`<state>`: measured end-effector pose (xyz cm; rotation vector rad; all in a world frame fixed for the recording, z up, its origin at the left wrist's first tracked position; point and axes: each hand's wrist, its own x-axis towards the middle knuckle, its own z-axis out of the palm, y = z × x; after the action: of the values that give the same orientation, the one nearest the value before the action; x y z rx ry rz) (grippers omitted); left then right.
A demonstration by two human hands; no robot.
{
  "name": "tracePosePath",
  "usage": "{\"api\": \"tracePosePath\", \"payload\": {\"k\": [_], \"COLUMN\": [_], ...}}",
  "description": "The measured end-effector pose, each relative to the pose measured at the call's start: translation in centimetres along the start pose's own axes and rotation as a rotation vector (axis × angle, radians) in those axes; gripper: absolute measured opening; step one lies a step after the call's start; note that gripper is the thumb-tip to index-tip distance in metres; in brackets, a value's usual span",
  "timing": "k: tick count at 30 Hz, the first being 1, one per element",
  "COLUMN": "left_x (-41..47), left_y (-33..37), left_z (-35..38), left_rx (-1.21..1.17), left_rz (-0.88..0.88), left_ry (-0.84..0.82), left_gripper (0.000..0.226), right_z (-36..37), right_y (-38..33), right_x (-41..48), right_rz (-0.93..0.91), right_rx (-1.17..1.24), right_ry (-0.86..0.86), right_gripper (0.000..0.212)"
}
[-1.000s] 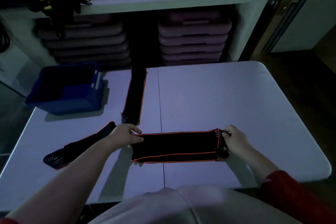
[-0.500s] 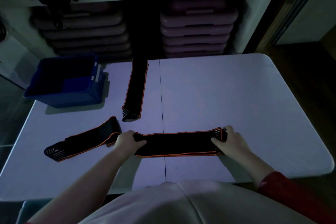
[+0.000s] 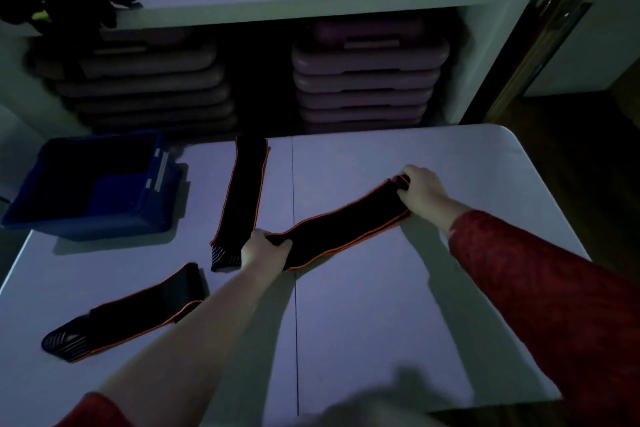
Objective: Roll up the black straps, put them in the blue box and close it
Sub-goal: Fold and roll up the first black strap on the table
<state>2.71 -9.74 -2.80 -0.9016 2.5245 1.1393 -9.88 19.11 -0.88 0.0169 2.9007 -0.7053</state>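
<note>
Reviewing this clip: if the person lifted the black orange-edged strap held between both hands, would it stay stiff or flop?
Probably flop: the black orange-edged strap already bends in a wave between the left hand and right hand. It looks thin and flat, so likely light. Its rolled end at the right hand suggests it curls easily, though it may unroll if released.

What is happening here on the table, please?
A person holds one black strap by both ends: the left hand grips the near end, and the right hand pinches the far end. The strap lies stretched diagonally across the white table and is not yet rolled up. Two more straps lie flat, one near the table's middle and one at the front left. The blue box stands open at the back left, and no strap can be seen inside it.
</note>
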Motion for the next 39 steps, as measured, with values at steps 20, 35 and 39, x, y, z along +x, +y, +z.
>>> {"api": "tracePosePath", "payload": {"k": [20, 35, 39], "left_x": [-5.3, -6.5, -3.6], "left_y": [3.4, 2.2, 4.9], "left_z": [7.8, 8.4, 7.6], "left_rx": [0.265, 0.45, 0.408], "left_rz": [0.121, 0.33, 0.328], "left_ry": [-0.342, -0.623, -0.524], "left_gripper": [0.064, 0.019, 0.027], "right_z": [2.0, 6.1, 4.8], "right_y": [1.5, 0.6, 2.1], "right_x": [-4.5, -18.3, -14.3], "right_rz": [0.037, 0.261, 0.326], "right_rx": [0.179, 0.344, 0.315], "right_ry": [-0.299, -0.318, -0.326], "right_gripper": [0.039, 0.05, 0.025]}}
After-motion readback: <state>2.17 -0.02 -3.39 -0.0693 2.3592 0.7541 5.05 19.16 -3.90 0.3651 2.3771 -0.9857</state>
